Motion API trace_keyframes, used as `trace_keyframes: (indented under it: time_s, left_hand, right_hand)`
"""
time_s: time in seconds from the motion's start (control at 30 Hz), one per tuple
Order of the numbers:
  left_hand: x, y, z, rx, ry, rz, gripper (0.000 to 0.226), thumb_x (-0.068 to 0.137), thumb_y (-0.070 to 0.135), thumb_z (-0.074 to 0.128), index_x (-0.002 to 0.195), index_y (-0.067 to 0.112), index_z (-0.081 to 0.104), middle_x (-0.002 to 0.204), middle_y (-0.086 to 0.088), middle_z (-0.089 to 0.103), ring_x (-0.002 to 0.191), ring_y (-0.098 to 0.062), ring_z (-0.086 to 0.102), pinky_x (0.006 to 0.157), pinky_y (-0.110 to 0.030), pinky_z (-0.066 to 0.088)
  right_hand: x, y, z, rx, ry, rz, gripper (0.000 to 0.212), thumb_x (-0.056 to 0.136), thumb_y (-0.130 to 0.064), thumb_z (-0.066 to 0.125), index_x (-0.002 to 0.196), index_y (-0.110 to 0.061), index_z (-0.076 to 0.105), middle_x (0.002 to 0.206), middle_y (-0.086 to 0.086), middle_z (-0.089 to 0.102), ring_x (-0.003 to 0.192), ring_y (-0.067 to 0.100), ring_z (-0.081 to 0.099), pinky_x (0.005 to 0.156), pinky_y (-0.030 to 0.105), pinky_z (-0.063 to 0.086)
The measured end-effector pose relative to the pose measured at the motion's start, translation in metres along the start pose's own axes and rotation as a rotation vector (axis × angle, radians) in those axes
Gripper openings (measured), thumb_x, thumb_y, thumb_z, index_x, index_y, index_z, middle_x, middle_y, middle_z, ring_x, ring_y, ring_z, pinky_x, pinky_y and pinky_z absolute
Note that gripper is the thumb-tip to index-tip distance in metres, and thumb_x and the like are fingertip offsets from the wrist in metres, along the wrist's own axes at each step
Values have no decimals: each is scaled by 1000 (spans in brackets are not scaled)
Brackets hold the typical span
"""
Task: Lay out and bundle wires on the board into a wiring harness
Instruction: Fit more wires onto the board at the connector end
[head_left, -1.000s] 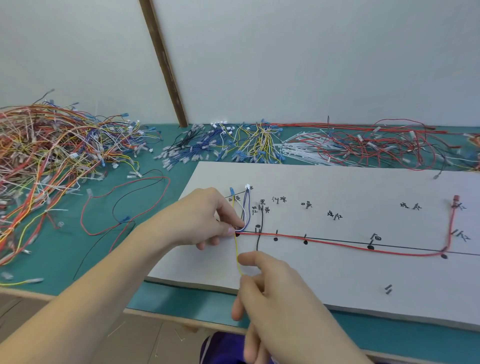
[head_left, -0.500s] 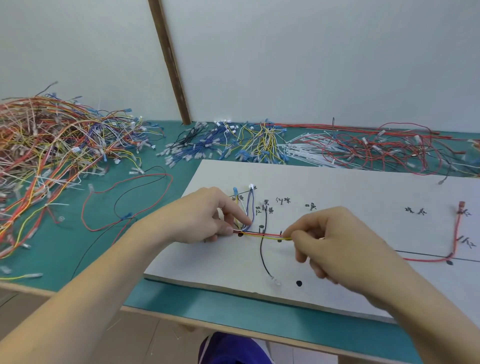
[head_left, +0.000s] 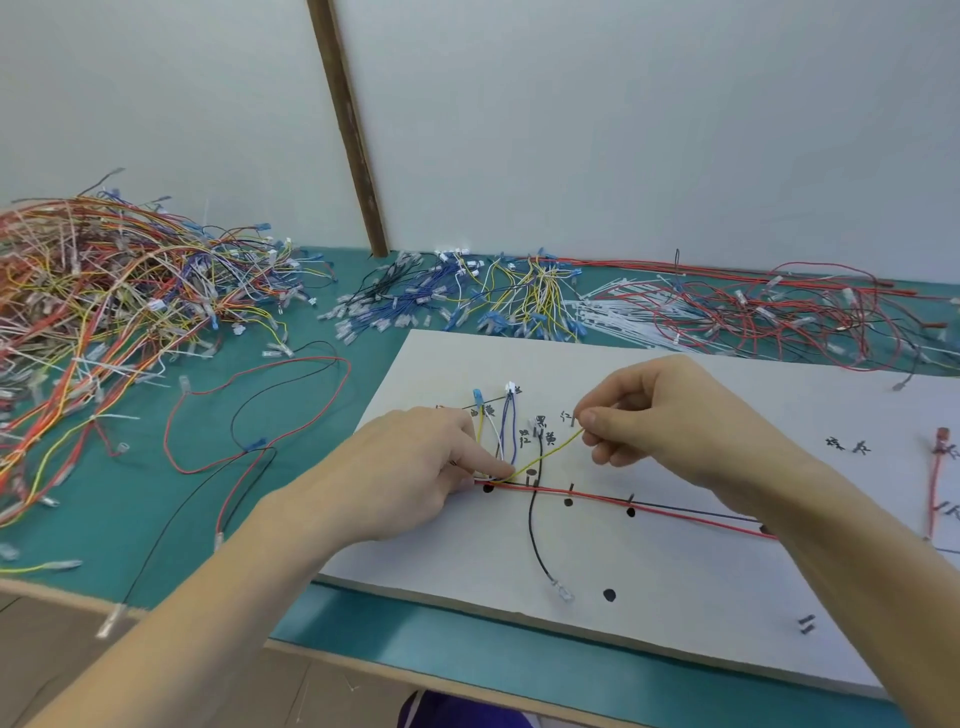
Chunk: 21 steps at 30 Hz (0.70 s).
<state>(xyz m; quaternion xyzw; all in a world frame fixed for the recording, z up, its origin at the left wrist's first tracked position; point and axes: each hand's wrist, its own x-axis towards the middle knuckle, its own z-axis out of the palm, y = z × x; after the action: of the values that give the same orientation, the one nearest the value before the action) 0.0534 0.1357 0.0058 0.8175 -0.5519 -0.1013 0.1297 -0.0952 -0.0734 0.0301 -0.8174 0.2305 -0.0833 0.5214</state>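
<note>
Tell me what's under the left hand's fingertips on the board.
The left hand presses where the yellow wire, red wire and the upright blue and white leads meet. The junction itself is covered by its fingers.

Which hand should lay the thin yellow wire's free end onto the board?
Right hand: its fingers already pinch the thin yellow wire, while the left hand pins the junction.
</note>
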Motion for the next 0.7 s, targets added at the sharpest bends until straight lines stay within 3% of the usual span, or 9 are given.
trace_keyframes:
  time_s: [0.3, 0.43, 0.7]
  left_hand:
    - [-11, -3, 10, 47, 44, 14, 50, 103, 17, 51, 124, 61, 64, 104, 18, 53, 84, -15, 57, 80, -37, 47]
    - [-11, -2, 11, 66, 30, 4, 49, 103, 19, 50, 125, 61, 63, 106, 18, 52, 86, -16, 58, 80, -39, 48]
    - [-15, -1, 13, 133, 23, 3, 47, 104, 28, 46, 133, 65, 54, 109, 18, 49, 82, -18, 58, 77, -41, 49]
  right_hand:
    - [-18, 5, -10, -31, -169, 43, 11, 87, -4, 73, 78, -9, 78, 70, 14, 75, 57, 20, 70, 55, 22, 55]
    - [-14, 10, -3, -145, -81, 55, 11, 86, -6, 72, 77, -9, 77, 66, 9, 74, 51, 16, 65, 49, 23, 50]
    - [-1, -8, 5, -305, -77, -82, 10, 84, -14, 71, 79, -21, 76, 66, 0, 74, 60, 16, 72, 69, 47, 61]
